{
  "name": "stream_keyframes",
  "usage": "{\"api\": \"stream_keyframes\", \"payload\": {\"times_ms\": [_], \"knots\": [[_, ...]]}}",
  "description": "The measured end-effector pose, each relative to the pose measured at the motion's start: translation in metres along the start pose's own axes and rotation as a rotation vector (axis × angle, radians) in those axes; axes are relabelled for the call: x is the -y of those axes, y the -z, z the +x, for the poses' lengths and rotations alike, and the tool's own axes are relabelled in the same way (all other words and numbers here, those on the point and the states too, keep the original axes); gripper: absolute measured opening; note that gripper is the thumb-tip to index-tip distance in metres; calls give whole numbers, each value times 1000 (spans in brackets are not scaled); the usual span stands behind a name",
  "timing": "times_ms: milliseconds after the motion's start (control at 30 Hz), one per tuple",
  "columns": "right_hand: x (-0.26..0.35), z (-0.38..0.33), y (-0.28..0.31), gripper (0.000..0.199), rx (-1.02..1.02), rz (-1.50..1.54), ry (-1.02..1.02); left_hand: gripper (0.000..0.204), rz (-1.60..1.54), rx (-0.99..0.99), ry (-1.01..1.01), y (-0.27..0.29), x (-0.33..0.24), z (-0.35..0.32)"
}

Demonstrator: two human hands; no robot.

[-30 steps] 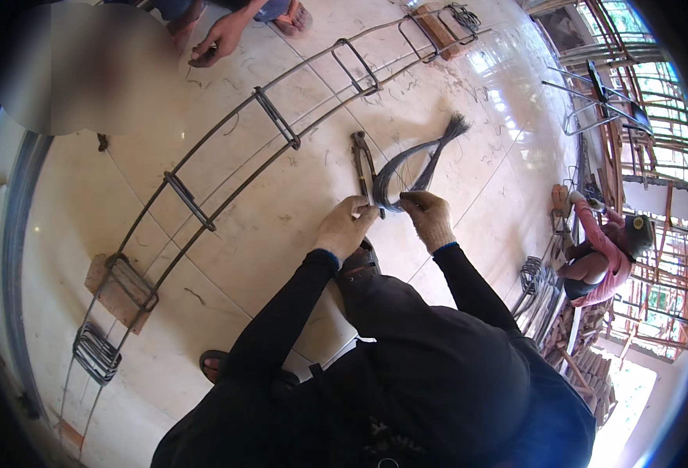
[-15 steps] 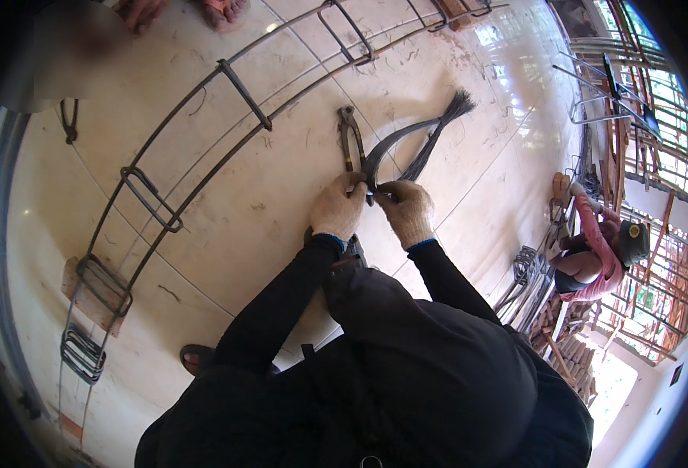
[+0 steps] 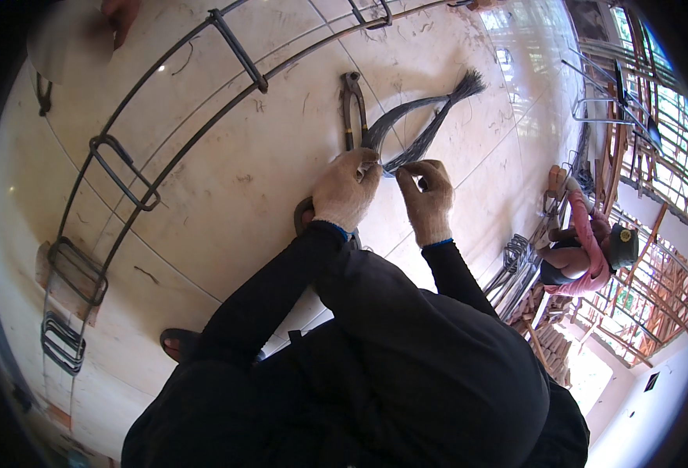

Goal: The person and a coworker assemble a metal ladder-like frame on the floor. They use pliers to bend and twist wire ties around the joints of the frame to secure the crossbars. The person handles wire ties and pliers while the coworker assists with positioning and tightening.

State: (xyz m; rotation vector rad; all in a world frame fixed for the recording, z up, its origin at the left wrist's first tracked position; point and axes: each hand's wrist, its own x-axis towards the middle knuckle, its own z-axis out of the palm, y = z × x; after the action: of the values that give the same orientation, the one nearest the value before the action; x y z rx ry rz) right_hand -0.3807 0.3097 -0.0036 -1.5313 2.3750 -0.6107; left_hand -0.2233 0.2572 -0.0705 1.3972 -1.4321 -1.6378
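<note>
A folded bundle of dark tie wire (image 3: pixel 418 129) lies on the tiled floor, its frayed end pointing to the upper right. At the bundle's bend, my left hand (image 3: pixel 348 186), in a pale knit glove, is closed with thumb and fingers on the wire. My right hand (image 3: pixel 427 199), gloved alike, is pinched closed just right of the bend. Whatever lies between its fingertips is too small to make out. Dark pincers (image 3: pixel 352 109) with yellow marks on the handles rest on the floor directly beyond my left hand.
A long rebar cage (image 3: pixel 188 148) with rectangular stirrups (image 3: pixel 125 173) curves across the left and far side. Bent stirrups (image 3: pixel 63 342) hang bunched at its near left end. Another person in a pink top (image 3: pixel 590 253) crouches at the right beside rebar and stacked wood (image 3: pixel 551 343).
My hands have drawn apart, the right moving right and away from the left. The view has shifted, so the rebar cage appears farther up and left. The pincers remain on the floor.
</note>
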Motion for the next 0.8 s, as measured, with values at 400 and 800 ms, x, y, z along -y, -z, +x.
{"api": "stream_keyframes", "payload": {"times_ms": [400, 800], "knots": [[20, 19, -4, 30, 286, 213, -367, 20, -133, 73, -64, 0, 12, 6], [22, 11, 4, 28, 204, 248, -337, 30, -107, 139, 68, 1, -17, 15]]}}
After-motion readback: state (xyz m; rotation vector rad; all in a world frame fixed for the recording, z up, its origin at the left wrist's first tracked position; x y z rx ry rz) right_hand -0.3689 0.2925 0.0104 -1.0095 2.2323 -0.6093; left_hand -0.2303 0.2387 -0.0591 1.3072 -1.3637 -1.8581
